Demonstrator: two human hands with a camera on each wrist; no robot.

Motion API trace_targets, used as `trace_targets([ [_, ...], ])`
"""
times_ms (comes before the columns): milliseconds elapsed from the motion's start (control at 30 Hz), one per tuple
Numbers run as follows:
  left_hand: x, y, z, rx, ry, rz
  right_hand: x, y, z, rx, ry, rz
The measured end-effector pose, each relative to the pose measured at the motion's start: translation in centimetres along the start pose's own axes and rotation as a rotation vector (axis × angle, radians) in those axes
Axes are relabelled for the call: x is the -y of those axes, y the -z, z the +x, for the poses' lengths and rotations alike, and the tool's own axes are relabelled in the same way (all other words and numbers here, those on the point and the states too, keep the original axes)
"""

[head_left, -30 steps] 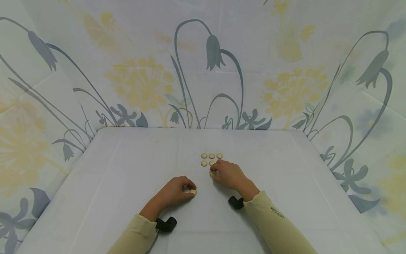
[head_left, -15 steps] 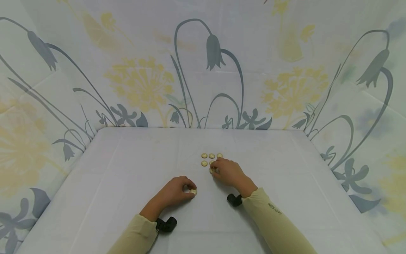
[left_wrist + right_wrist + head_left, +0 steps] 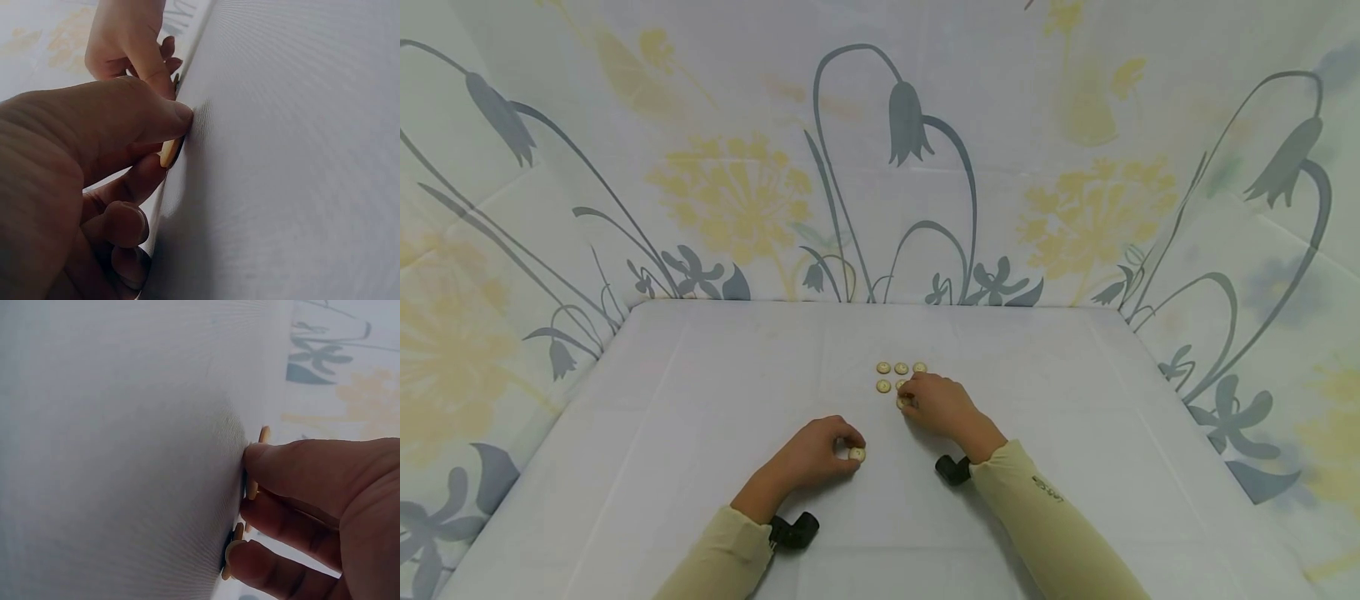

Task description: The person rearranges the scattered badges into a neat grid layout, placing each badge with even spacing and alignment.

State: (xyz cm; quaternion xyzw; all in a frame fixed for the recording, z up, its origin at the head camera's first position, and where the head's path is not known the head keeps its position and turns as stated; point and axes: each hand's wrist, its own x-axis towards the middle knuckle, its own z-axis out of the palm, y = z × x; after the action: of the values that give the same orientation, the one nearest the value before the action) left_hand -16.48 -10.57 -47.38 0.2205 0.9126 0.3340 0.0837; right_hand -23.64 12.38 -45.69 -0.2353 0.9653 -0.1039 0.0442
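The right hand (image 3: pixel 943 408) sits just right of frame centre in the head view, fingers curled and pinching a cream button (image 3: pixel 903 402) against the white tabletop (image 3: pixel 700 400); the right wrist view shows the thumb (image 3: pixel 294 465) pressed on that button's edge (image 3: pixel 252 487). The left hand (image 3: pixel 816 450) lies lower and to the left, well apart from the right, its thumb and forefinger clamped on a second button (image 3: pixel 857 454) resting on the cloth, confirmed in the left wrist view (image 3: pixel 169 152). Directly above the right hand's fingertips lies a cluster of buttons (image 3: pixel 900 368): three in a row, with more beneath partly hidden by the fingers. A floral backdrop (image 3: pixel 737 192) fills the upper frame.
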Motion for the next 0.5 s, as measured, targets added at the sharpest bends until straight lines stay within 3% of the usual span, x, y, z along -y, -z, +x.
trace_targets([
  [500, -0.07, -0.02, 0.2, -0.003, -0.044, 0.032, 0.06, 0.21, 0.14, 0.008, -0.037, 0.052],
])
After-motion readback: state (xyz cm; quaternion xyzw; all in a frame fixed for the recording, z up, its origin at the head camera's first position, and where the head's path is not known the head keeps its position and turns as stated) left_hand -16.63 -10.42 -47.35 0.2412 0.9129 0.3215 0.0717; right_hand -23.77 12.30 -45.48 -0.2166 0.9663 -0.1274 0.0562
